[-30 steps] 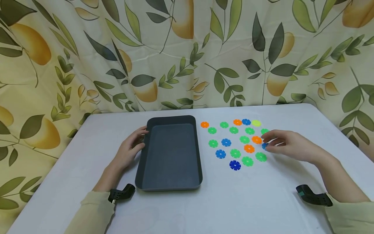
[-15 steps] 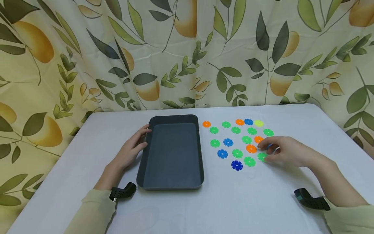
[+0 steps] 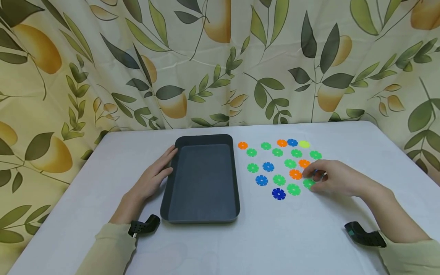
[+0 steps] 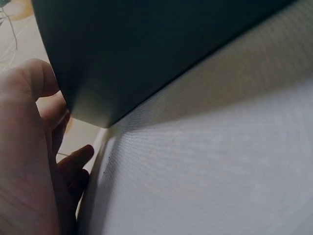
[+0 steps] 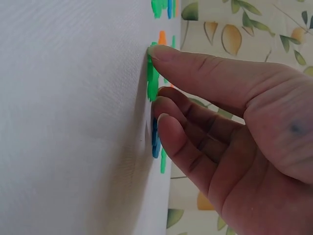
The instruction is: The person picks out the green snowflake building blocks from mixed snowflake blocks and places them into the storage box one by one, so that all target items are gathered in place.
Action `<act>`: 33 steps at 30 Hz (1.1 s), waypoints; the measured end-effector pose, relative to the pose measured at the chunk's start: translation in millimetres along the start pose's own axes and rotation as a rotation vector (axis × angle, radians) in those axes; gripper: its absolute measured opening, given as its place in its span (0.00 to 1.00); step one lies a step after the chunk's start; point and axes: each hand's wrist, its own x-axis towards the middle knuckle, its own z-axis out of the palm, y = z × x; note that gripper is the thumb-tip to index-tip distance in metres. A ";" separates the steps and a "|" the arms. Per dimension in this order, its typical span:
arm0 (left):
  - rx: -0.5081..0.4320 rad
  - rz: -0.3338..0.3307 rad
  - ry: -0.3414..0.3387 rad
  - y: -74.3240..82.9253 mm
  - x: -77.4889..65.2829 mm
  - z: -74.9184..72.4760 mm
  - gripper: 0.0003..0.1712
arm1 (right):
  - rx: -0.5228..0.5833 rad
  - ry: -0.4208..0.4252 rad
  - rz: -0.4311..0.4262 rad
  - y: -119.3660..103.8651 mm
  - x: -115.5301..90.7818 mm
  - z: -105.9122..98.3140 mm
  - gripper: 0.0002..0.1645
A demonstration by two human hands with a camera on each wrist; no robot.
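A dark grey rectangular baking tray (image 3: 201, 183) stands on the white table. My left hand (image 3: 152, 177) rests against its left side, fingers extended along the rim; in the left wrist view fingers (image 4: 41, 81) meet the outer wall. Right of the tray lie several notched interlocking discs in green, orange, blue and yellow. My right hand (image 3: 338, 177) is low over their right edge, curled around a green interlocking disc (image 3: 308, 183). The right wrist view shows the thumb on that disc's (image 5: 152, 81) edge. Other fingers hang by a blue disc (image 5: 155, 142), mostly hidden from the head camera.
An orange disc (image 3: 295, 174) and another green disc (image 3: 293, 189) lie close left of the right hand. A dark blue disc (image 3: 279, 194) is nearest the front. Behind the table hangs a leaf-and-fruit patterned curtain (image 3: 206, 76).
My right hand has moved slightly left and down from the blue disc to the green one, its thumb and fingers closing in. The left fingers have straightened along the tray's side.
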 end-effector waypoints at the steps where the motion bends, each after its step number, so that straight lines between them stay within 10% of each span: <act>1: 0.000 -0.001 0.002 -0.2 0.1 0.2 0.32 | 0.000 -0.001 0.001 -0.2 0.3 0.3 0.18; 33: -0.034 -0.080 0.060 3.2 3.8 3.8 0.30 | 0.023 -0.015 0.038 -1.5 1.7 4.0 0.16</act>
